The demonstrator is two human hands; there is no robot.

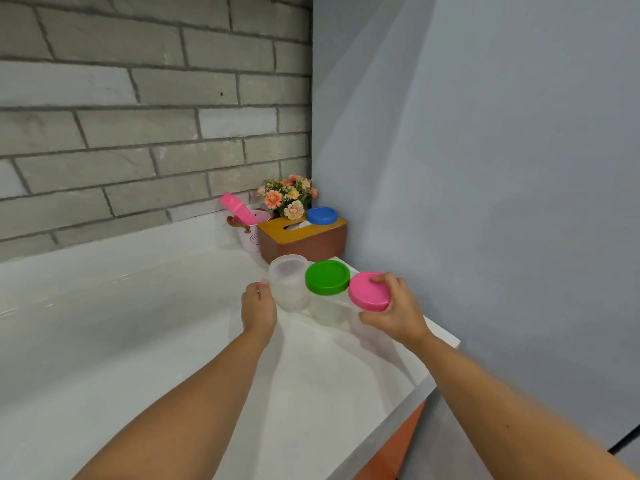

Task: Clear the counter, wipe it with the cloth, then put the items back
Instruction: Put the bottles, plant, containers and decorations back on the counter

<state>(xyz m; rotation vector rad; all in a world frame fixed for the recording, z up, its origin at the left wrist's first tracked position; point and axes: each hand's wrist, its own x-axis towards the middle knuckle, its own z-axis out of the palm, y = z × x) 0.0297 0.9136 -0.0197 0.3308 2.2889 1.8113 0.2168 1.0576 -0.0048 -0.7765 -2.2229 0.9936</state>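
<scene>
Free passage over counter (pixel 138 323) at left; jar row (pixel 327 282) (side by side) blocks right; tissue box (pixel 304 242) fills corner.

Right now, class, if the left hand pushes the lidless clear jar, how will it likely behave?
The lidless jar looks empty, so probably light and apt to slide on the glossy counter. It seems taller than wide, so a high push from the left hand might tip it.
</scene>
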